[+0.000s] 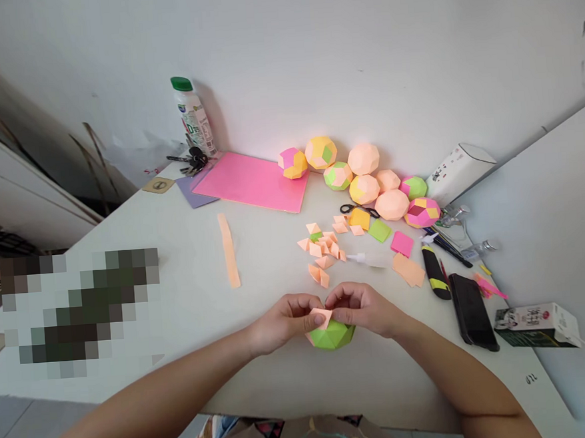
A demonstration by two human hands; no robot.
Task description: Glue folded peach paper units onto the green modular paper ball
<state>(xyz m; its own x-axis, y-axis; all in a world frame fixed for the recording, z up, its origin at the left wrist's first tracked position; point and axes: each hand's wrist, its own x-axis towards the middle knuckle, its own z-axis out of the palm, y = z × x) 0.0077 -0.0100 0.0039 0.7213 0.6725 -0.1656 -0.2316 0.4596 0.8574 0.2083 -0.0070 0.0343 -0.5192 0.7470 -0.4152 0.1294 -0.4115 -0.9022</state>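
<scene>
Between both hands, close to the table's front edge, is a faceted paper ball [332, 336], mostly green with some peach faces. My left hand [292, 319] is closed on its left side, the thumb lying on a peach paper piece [322, 317] at the top. On the right side of the ball, my right hand [361, 305] is closed with thumb and fingers at the upper edge. Just beyond the hands lie loose folded peach paper pieces [327, 244], with a bit of green among them. A translucent glue bottle [373, 259] with a thin nozzle lies beside that pile.
Finished paper balls [392, 205] stand along the wall. Stacked paper squares [379, 230], scissors [346, 209], a cutter knife [435, 272], a phone [472, 310] and a drink carton [535, 326] lie rightward. A peach strip [229, 250], pink sheet [255, 185] and bottle [195, 119] are leftward.
</scene>
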